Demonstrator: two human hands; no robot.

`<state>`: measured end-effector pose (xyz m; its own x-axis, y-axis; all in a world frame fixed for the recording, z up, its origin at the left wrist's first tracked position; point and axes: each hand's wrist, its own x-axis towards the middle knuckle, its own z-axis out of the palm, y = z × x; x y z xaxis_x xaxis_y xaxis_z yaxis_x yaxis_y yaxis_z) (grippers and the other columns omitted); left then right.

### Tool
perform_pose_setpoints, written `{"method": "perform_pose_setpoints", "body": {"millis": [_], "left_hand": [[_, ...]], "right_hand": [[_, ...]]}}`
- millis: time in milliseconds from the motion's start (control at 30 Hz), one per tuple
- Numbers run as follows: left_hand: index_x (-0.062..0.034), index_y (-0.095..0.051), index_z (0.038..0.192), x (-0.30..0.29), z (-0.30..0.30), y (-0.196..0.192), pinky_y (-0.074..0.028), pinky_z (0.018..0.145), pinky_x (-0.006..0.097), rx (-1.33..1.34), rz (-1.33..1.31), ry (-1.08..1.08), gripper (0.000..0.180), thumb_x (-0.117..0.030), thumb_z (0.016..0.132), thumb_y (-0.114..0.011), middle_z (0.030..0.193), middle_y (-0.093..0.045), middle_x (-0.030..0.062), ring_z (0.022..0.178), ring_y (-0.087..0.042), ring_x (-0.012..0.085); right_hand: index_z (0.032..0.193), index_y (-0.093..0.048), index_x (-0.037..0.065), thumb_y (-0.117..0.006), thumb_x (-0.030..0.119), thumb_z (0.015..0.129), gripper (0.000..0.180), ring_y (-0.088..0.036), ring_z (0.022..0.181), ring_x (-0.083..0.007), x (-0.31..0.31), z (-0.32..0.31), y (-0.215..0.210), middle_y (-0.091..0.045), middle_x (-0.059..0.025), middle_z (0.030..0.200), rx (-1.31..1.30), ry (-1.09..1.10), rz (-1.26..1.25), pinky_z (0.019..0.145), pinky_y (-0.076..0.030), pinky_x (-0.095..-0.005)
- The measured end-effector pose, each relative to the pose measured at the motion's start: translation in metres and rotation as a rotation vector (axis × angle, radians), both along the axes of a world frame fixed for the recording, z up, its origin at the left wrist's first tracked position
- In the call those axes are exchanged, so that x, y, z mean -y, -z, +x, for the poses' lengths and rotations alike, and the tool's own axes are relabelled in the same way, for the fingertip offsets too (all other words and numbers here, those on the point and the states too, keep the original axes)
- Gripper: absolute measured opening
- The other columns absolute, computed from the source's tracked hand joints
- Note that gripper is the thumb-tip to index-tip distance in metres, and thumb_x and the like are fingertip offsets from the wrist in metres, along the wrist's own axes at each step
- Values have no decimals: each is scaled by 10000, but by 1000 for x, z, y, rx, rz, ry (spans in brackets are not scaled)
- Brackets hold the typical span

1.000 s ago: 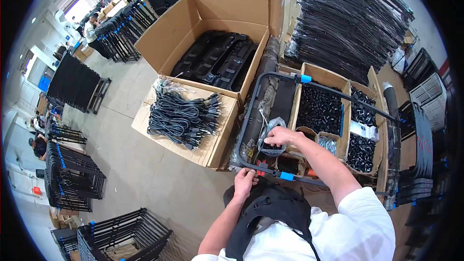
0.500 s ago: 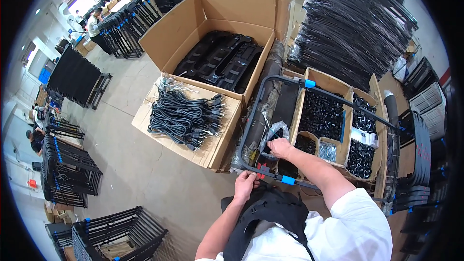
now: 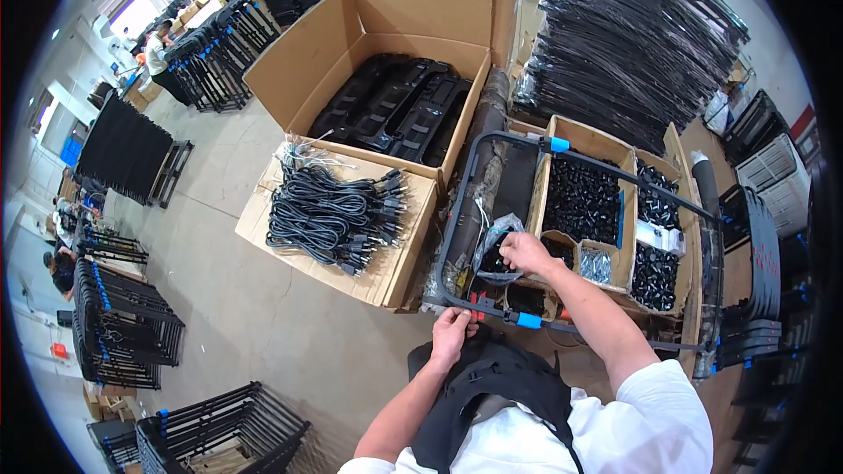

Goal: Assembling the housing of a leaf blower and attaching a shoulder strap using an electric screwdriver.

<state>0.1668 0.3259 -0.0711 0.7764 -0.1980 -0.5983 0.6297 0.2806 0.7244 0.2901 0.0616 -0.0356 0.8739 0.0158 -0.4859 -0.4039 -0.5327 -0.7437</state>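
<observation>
Left hand [image 3: 454, 331]: closed on near rail of the black tubular metal frame [image 3: 470, 177], beside its blue clip [image 3: 529, 320]. Right hand [image 3: 527, 253]: fingers pinching the clear plastic bag [image 3: 492, 237] of small black parts inside the frame. Frame likely stiff, light; bag soft, slippery, best held at its neck.

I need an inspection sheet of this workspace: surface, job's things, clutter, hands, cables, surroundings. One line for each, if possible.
Surface: grey concrete floor, no table.
Job's things: black tube frame with blue tape; clear bag of small parts.
Clutter: small boxes of black parts; big box of black plastic pieces.
Hands: left hand grips the frame's near bar; right hand at the bag.
Cables: black cords bundled on flat cardboard.
Surroundings: stacked black racks; wrapped stacks; people far left.
</observation>
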Motion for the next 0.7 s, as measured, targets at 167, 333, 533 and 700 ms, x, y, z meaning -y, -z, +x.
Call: {"method": "perform_pose_setpoints", "body": {"millis": [167, 333, 533, 700], "left_hand": [[-56, -679, 982, -3, 1, -1, -515, 656, 264, 19, 15, 35, 121, -169, 1021, -658, 901, -722, 41, 753, -679, 121], [-49, -692, 965, -5, 2, -7, -488, 616, 249, -12, 3, 20, 126, -161, 1016, -665, 869, -716, 30, 712, -659, 114], [-43, -699, 949, -14, 10, -9, -466, 573, 255, -8, 32, 63, 127, -152, 1009, -674, 824, -703, 28, 669, -623, 101], [-47, -695, 999, -24, 16, 3, -500, 579, 257, -81, 31, 135, 147, -194, 1000, -695, 845, -710, 24, 689, -646, 102]], "right_hand": [[1033, -693, 32, -732, 193, 920, 200, -607, 632, -117, 9, -21, -16, -653, -29, 787, 22, 151, 163, 493, -489, -287], [1185, -644, -17, -721, 145, 956, 291, -680, 777, -148, 2, -68, -50, -700, -71, 927, -27, 295, 565, 636, -559, -266], [1272, -572, -63, -716, 147, 971, 394, -745, 932, -220, -39, -159, -78, -737, -185, 1086, -196, 224, 821, 726, -609, -300], [1259, -601, -7, -691, 198, 1001, 342, -726, 926, -193, -69, -212, -28, -732, -125, 1071, -445, 378, 887, 731, -575, -283]]}}
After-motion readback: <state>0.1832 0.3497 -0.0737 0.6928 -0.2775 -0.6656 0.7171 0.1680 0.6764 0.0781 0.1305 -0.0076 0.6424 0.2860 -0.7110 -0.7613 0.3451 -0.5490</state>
